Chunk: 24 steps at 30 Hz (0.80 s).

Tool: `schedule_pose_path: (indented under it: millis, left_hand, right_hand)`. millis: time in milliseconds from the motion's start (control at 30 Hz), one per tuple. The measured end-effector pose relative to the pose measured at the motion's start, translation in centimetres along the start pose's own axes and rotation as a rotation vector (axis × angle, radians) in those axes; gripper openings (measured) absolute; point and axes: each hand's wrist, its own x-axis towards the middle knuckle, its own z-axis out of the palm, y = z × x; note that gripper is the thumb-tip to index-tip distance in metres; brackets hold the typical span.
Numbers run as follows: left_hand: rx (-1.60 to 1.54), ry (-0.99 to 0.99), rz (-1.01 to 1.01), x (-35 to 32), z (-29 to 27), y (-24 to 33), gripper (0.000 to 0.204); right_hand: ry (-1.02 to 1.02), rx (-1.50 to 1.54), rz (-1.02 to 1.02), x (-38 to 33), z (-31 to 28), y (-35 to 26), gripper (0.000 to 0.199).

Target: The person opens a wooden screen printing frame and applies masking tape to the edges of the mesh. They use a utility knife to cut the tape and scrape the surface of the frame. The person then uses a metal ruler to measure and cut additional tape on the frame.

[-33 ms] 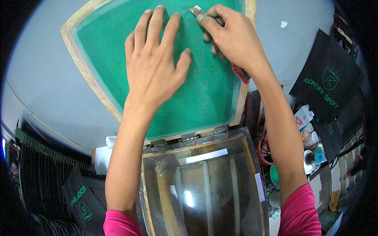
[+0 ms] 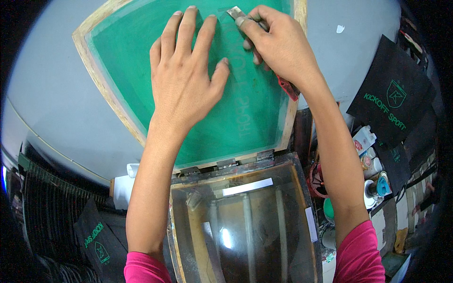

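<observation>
A wooden-framed green printing screen (image 2: 122, 61) is tilted up on hinges, with faint mirrored lettering and a crest-like area partly covered by my hands. My left hand (image 2: 186, 80) lies on the green mesh, fingers spread, holding nothing. In my right hand (image 2: 278, 42) is a red utility knife (image 2: 287, 88). Its metal blade (image 2: 234, 12) points up and left, with the tip at the mesh near the top. A small, clear-looking strip is at the blade tip, too faint to identify. Most of the knife's body is hidden by my fingers.
Below the screen is a glass-topped frame (image 2: 264, 221) with tubes under it; hinges (image 2: 226, 163) join them. Right of it stand a red container (image 2: 315, 181), several bottles and cans (image 2: 375, 165). Black printed sheets (image 2: 377, 80) hang at right; others (image 2: 101, 236) lie lower left.
</observation>
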Motion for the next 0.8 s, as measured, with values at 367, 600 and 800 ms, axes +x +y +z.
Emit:
schedule_pose_path:
  millis: [367, 600, 800]
  left_hand:
    - [0.038, 0.001, 0.021, 0.3, -0.3, 0.7, 0.066]
    - [0.044, 0.001, 0.021, 0.3, -0.2, 0.7, 0.066]
    - [0.043, -0.006, 0.016, 0.4, -0.3, 0.8, 0.067]
  right_hand:
    - [-0.100, -0.004, 0.259, 0.0, -1.8, -4.2, 0.026]
    - [-0.122, 0.048, 0.130, -0.4, -2.1, -3.3, 0.025]
    - [-0.119, 0.018, 0.178, -0.2, -2.0, -3.7, 0.025]
